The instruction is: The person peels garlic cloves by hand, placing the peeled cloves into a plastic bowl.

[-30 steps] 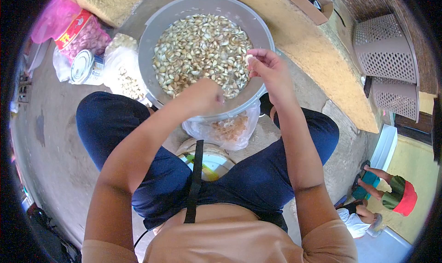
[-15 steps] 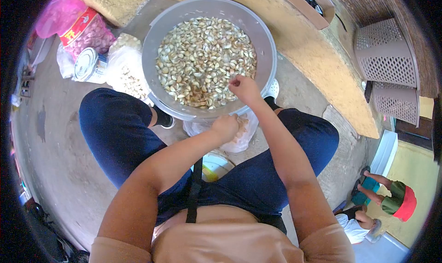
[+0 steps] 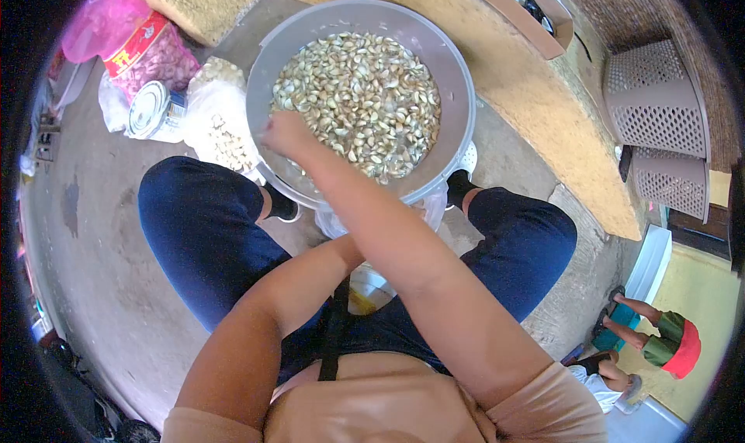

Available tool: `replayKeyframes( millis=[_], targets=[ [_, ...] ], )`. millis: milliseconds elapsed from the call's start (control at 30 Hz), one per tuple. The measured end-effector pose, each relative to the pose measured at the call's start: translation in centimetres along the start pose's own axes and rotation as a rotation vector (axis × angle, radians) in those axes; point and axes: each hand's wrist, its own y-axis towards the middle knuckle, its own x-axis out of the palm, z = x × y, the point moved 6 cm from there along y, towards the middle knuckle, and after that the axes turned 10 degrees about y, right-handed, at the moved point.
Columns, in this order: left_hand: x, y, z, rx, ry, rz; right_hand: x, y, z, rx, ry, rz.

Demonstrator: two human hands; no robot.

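The right hand [image 3: 284, 132] reaches across the body with its fingers curled in and knuckles up. It rests at the near-left rim of the grey plastic basin [image 3: 466, 94], and whether a clove is pinched inside it cannot be seen. Just beyond and to the right of the hand, unpeeled garlic cloves [image 3: 369, 94] fill the basin in a thick layer. The left hand is hidden under the right forearm, near the person's lap, so its state cannot be told. Just left of the right hand lies a clear plastic bag of pale peeled cloves [image 3: 221, 129]. Farther left is a tin can [image 3: 150, 109] on its side, and beyond that a red-labelled net bag of garlic [image 3: 147, 55]. Below the basin, nearer the person than the hand, another clear bag [image 3: 434, 206] sticks out. Well off to the right past a concrete ledge [image 3: 543, 94] are latticed plastic stools [image 3: 652, 102], and another person [image 3: 667, 338] sits far to the lower right.
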Motion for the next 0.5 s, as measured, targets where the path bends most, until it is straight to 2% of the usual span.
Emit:
replayKeyframes(
  millis=[67, 167, 300, 367, 400, 500],
  targets=[
    [-0.8, -0.3, 0.5, -0.011, -0.05, -0.023, 0.2, -0.2, -3.7, -0.121, 0.016, 0.143],
    [-1.9, -0.1, 1.1, -0.031, -0.038, -0.028, -0.2, -0.8, -4.6, -0.151, 0.112, 0.221],
    [-4.4, 1.3, 2.3, -0.104, 0.171, -0.004, -2.7, -2.9, -2.2, -0.082, 0.063, -0.084],
    [-5.0, 1.4, 2.4, -0.221, 0.325, -0.17, -6.0, -4.9, 0.1, -0.034, 0.077, -0.127],
    [-3.7, 0.6, 1.2, -0.39, 0.425, -0.53, -7.5, -5.6, 2.0, -0.008, 0.084, -0.124],
    [-3.3, 0.6, 1.8, -0.302, 0.455, -0.505, -14.4, -10.0, 2.4, 0.056, -0.006, -0.133]
  ],
)
